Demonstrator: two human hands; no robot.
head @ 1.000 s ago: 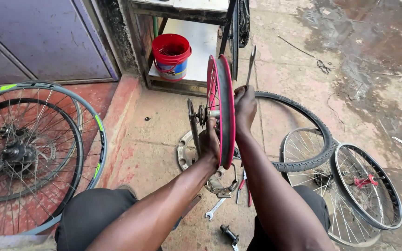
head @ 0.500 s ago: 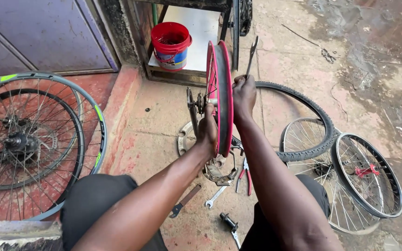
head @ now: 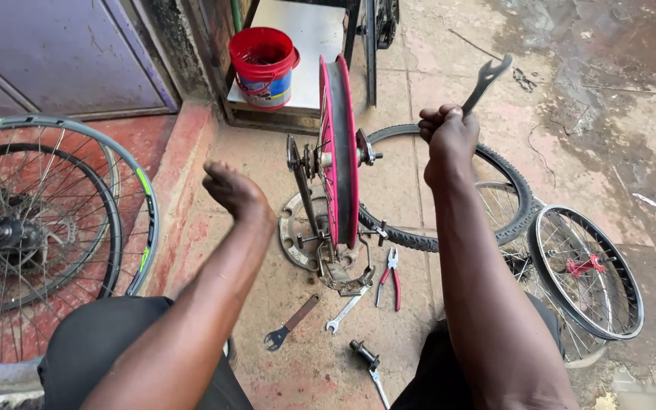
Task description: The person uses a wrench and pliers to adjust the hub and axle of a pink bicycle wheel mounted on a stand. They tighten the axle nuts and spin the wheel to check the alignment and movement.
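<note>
A stained concrete floor (head: 449,99) beside a purple door (head: 47,53) serves as the work surface; loose tools lie nearest the knees, namely one black-handled tool (head: 366,358), one flat spanner (head: 291,323), one silver spanner (head: 343,311) and one pair of red pliers (head: 392,275). Just beyond them stands the red rim (head: 339,152), upright and edge-on, held in a metal stand (head: 326,243) on the floor; its axle and nut show at the hub, and no tyre sits on it, so the wheel work looks part-way through, with the rim mounted in the stand and its refitting not yet done. The left hand (head: 235,190) hangs left of the rim, apart from it, fingers loosely curled and holding nothing; the right hand (head: 446,140) is raised right of the rim, fist closed round a spanner (head: 483,83) whose forked head points up and away. To the left lean two spoked wheels (head: 32,228), one inside the other as seen; to the right lie one loose tyre (head: 495,190) and, as far as I can tell, two more wheels (head: 586,273), overlapping. Farthest off, one red bucket (head: 263,67) stands on a pale board (head: 305,45).
</note>
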